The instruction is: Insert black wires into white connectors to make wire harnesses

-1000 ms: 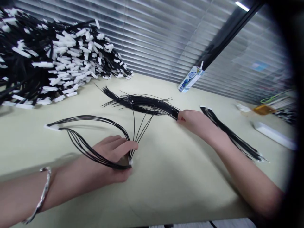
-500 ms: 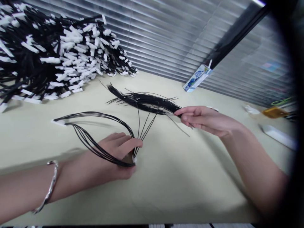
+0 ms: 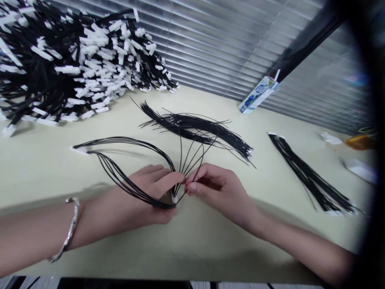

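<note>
My left hand (image 3: 155, 190) is closed around a white connector (image 3: 174, 197) at the near end of a black wire harness (image 3: 129, 140). The harness loops back in two bunches to another white connector (image 3: 80, 150) lying on the table at left. Several thin loose wires (image 3: 188, 158) rise from the held connector. Right beside it, my right hand (image 3: 210, 184) pinches one thin black wire (image 3: 201, 162) between thumb and forefinger, its end close to the connector. Behind both hands lies a loose bundle of cut black wires (image 3: 195, 126).
A big heap of black harnesses with white connectors (image 3: 99, 60) fills the back left. A blue and white drink carton (image 3: 258, 95) stands by the blinds (image 3: 216, 48). More harnesses (image 3: 309, 172) lie at right, near a white object (image 3: 361, 169) and a blurred orange item (image 3: 361, 142).
My right hand has moved from the loose wire bundle towards me and left, bringing a wire to the connector. My left hand keeps its hold. The harnesses at right have come into view.
</note>
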Demonstrator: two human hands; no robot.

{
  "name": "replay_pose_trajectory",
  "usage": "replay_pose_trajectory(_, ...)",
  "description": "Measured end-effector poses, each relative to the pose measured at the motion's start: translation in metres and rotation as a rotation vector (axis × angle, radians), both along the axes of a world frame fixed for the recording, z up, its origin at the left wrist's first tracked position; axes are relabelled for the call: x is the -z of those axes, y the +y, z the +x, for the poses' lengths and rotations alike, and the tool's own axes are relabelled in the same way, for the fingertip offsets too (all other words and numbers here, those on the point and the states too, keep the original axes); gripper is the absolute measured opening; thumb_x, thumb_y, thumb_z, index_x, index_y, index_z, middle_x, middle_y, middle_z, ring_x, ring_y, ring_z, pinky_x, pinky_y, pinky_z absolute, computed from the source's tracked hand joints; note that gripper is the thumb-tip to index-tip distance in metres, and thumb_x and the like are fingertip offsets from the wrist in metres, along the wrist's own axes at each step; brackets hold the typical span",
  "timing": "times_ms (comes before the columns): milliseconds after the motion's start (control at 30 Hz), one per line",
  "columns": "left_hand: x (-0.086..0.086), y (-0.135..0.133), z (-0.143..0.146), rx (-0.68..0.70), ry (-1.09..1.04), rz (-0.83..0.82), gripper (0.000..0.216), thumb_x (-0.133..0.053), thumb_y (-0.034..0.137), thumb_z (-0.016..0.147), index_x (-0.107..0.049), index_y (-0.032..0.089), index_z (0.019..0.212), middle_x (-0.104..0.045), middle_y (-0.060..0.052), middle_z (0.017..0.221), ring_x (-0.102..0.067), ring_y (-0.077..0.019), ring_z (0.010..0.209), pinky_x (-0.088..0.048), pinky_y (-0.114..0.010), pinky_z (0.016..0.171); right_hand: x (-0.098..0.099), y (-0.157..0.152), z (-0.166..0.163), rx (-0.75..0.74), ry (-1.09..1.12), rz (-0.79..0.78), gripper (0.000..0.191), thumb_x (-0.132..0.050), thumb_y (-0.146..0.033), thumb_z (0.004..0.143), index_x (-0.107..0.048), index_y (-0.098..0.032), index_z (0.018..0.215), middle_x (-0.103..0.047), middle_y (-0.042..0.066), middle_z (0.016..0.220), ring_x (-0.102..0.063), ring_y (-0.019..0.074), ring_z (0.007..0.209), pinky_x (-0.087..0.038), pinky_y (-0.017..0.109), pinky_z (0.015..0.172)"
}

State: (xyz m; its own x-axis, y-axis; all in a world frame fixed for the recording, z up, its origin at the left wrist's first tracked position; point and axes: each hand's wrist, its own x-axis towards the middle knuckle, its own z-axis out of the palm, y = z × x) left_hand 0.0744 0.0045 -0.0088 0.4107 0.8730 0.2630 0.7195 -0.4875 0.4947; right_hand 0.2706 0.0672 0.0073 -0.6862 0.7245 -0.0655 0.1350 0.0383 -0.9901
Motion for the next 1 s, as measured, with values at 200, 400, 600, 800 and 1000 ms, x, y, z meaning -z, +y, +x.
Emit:
replay_pose_trajectory(200,0.0006,0.0015,-0.0023,0.041,-0.016,0.041,0.039,-0.064,0.015,0.074,-0.047,0.018,0.108,-0.057,0.002,0.082,-0.048,-0.0152,0.074,-0.040,-0.026,0.067,0.0032,-0.0005,0.0015,-0.017,-0.104,0.406,0.007,-0.060,-0.025,0.089,-0.059,-0.021,0.083,-0.065,-0.003,0.082,-0.059,0.0078,0.077,-0.046,0.019,0.070)
replay_pose_trajectory(400,0.0004,0.0019,-0.0027,0.037,-0.036,0.037,0.039,-0.065,0.015,0.073,-0.046,0.020,0.107,-0.057,0.003,0.081,-0.049,-0.0148,0.075,-0.040,-0.025,0.067,0.0056,-0.0032,0.0010,-0.036,-0.107,0.472,0.005,-0.060,-0.023,0.089,-0.059,-0.022,0.084,-0.065,-0.006,0.083,-0.060,0.0053,0.077,-0.046,0.015,0.072)
replay_pose_trajectory(600,0.0028,0.0024,-0.0031,0.042,-0.036,0.058,0.041,-0.069,0.018,0.072,-0.046,0.021,0.106,-0.057,0.004,0.081,-0.049,-0.0146,0.074,-0.040,-0.026,0.067,0.0039,-0.0041,-0.0002,-0.041,-0.120,0.565,0.005,-0.061,-0.020,0.088,-0.058,-0.021,0.084,-0.065,-0.005,0.082,-0.060,0.0052,0.077,-0.046,0.015,0.071)
replay_pose_trajectory(800,-0.0022,0.0021,-0.0008,0.026,-0.014,-0.014,0.027,-0.059,0.014,0.075,-0.048,0.019,0.099,-0.058,0.001,0.082,-0.050,-0.0158,0.076,-0.040,-0.028,0.070,0.0032,-0.0055,0.0009,-0.138,-0.111,0.733,0.000,-0.059,-0.020,0.089,-0.059,-0.020,0.089,-0.062,-0.001,0.083,-0.059,0.0087,0.079,-0.048,0.019,0.071)
replay_pose_trajectory(1000,-0.0037,0.0022,0.0001,0.019,-0.020,-0.031,0.025,-0.059,0.015,0.076,-0.049,0.018,0.099,-0.059,0.000,0.083,-0.049,-0.0159,0.074,-0.040,-0.028,0.069,0.0071,-0.0069,-0.0007,-0.156,-0.142,0.747,0.003,-0.060,-0.020,0.088,-0.058,-0.019,0.085,-0.063,0.001,0.080,-0.059,0.0118,0.077,-0.048,0.023,0.068)
